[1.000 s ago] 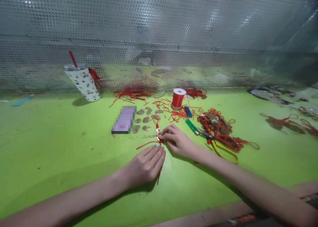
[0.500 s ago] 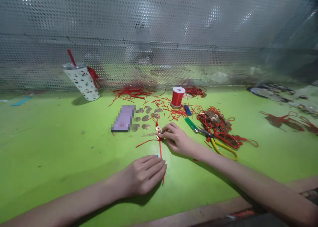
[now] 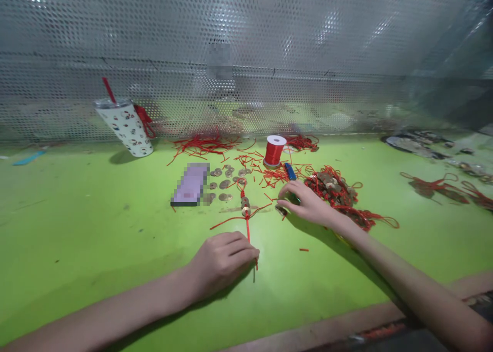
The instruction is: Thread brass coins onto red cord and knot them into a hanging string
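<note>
My left hand rests low on the green table, with thumb and fingers pinched on a red cord. That cord runs up to a strand of round coins, which lies flat with a knotted loop above it. Side cord ends spread left and right of the lowest coin. My right hand hovers to the right of the strand, thumb and forefinger apart. A dark coin lies just below its fingertips. Scissors are mostly hidden under that hand and forearm, with a bit of yellow handle showing.
Behind stand a red thread spool and a patterned tumbler. A blurred purple phone lies beside loose coins. A heap of corded coins, red cord scraps and a blue item lie about. A perforated sheet closes the back.
My right hand has let go of the coin strand and moved right, over the scissors. My left hand still pinches the cord and has shifted slightly up.
</note>
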Demonstrator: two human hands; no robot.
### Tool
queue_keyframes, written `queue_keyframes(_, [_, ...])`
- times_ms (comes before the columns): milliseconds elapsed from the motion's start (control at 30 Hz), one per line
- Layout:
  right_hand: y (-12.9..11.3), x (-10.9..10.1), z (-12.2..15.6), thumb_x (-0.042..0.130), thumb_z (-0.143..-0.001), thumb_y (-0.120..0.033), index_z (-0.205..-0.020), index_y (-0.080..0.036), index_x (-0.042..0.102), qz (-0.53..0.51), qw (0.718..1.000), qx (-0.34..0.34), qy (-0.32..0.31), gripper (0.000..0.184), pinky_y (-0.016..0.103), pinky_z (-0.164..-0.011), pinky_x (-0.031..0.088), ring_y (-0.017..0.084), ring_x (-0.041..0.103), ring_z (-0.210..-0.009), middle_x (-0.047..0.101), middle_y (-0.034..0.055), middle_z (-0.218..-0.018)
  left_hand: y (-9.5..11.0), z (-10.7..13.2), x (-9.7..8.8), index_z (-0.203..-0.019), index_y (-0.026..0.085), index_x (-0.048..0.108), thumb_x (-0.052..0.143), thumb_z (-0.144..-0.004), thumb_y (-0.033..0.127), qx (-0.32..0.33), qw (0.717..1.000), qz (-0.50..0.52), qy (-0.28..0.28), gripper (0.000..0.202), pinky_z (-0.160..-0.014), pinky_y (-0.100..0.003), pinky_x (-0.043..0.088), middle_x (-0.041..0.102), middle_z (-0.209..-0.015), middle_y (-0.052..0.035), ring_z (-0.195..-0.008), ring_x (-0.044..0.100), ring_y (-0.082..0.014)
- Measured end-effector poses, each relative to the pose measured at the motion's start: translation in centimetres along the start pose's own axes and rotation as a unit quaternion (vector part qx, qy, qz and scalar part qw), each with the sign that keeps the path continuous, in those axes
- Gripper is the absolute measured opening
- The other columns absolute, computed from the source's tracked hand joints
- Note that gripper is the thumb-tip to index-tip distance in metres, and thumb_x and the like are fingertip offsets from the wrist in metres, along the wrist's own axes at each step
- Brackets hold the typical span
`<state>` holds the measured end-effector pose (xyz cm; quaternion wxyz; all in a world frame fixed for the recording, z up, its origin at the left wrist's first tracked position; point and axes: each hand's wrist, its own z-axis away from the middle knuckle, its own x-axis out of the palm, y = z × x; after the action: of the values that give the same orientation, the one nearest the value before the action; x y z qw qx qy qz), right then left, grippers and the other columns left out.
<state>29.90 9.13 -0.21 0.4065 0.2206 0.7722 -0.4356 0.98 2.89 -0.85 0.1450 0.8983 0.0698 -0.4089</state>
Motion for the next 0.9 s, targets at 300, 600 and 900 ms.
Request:
queue_keyframes(300, [-1.7, 0.5, 1.0, 0.061, -0.095, -0.033, -0.092, -0.019, 0.06, 0.053, 0.997, 0.038, -0.044, 0.015, 0.046, -0.09, 0.047, 0.029, 0.055, -0.1, 0.061, 0.0111, -0.099, -1.0, -1.0, 0.0, -0.097, 0.016, 0.075, 0.063, -0.096, 0.019, -0.164, 0.975, 0.148, -0.004, 0.013, -0.07, -0.027, 0.056, 0.076, -0.082, -0.0046, -0.074, 0.069, -0.0152])
queue_keyframes(600, [-2.5, 0.5, 0.5, 0.06, -0.09, -0.02, -0.09, -0.019, 0.06, -0.049, 0.996, 0.053, -0.053, 0.001, 0.034, -0.069, 0.05, 0.021, 0.06, -0.076, 0.067, 0.0057, -0.085, -1.4, -1.3, 0.1, -0.098, 0.015, 0.075, 0.067, -0.091, 0.02, -0.275, 0.934, 0.226, 0.026, 0.011, -0.076, -0.032, 0.061, 0.079, -0.089, -0.0062, -0.079, 0.074, -0.0175])
queue_keyframes(900, [-7.0, 1.6, -1.4, 0.066, -0.09, -0.028, -0.092, -0.019, 0.072, -0.312, 0.947, 0.078, -0.012, 0.01, 0.032, -0.073, 0.053, 0.018, 0.068, -0.081, 0.075, 0.0051, -0.091, -1.6, -1.5, 0.1, -0.09, 0.014, 0.072, 0.068, -0.09, 0.024, -0.364, 0.87, 0.328, 0.047, 0.011, -0.07, -0.029, 0.061, 0.076, -0.084, -0.0052, -0.073, 0.073, -0.0162])
